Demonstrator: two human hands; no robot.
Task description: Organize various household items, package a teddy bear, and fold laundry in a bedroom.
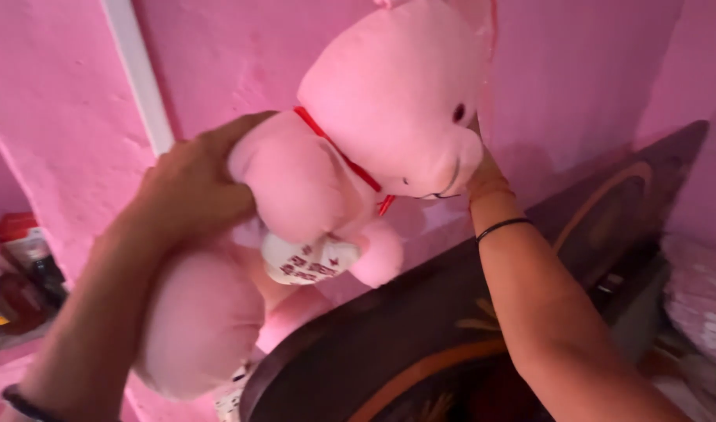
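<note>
A large pink plush bear [373,117] with a red neck ribbon and a white heart on its chest is held up in front of a pink wall. My left hand [194,184] grips its body and arm from the left. My right hand [483,176] reaches up behind the bear's head, mostly hidden by it; only the wrist with a thin black band shows. The bear's pink legs hang down at the lower left.
A dark wooden headboard [420,344] with orange curved inlay rises from the bottom centre to the right. A white pipe [139,74] runs down the wall. Bottles and jars [18,266] stand on a shelf at left. Patterned bedding [701,297] lies at right.
</note>
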